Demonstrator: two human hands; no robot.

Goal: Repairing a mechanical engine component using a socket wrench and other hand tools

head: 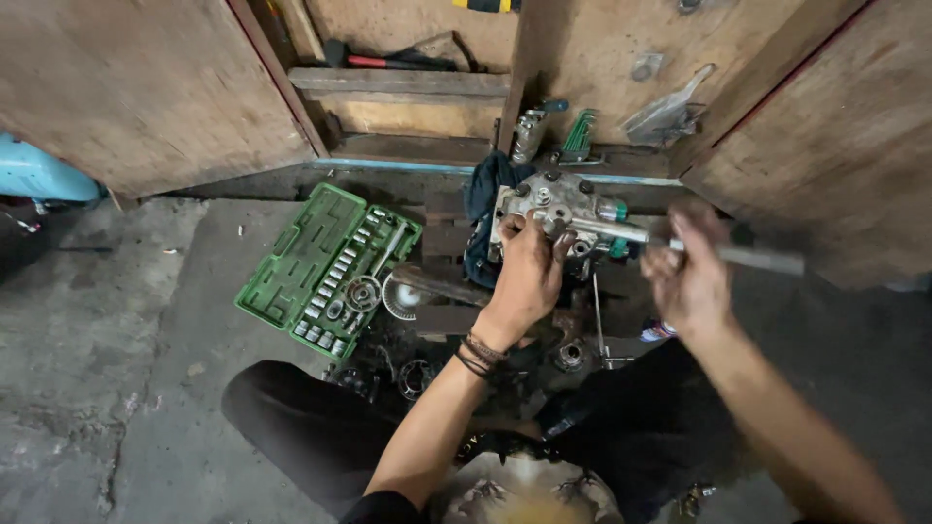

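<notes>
Green socket case (325,267) open on floor (116,388) at left, many sockets seated, ratchet inside. Loose gears and bearings (403,296) scattered beside it: teardown apparently well underway. Left hand (527,277) closed over metal engine part (553,209), bracing it against wooden cabinet base. Right hand (691,277) blurred, gripping long wrench handle (699,247) set into part. Bolts visible on top, so fasteners likely remaining.

bare forearms, no sleeves in view; dark braided bands (480,353) circle the left wrist; black trousers (301,427) cover the legs.
</notes>
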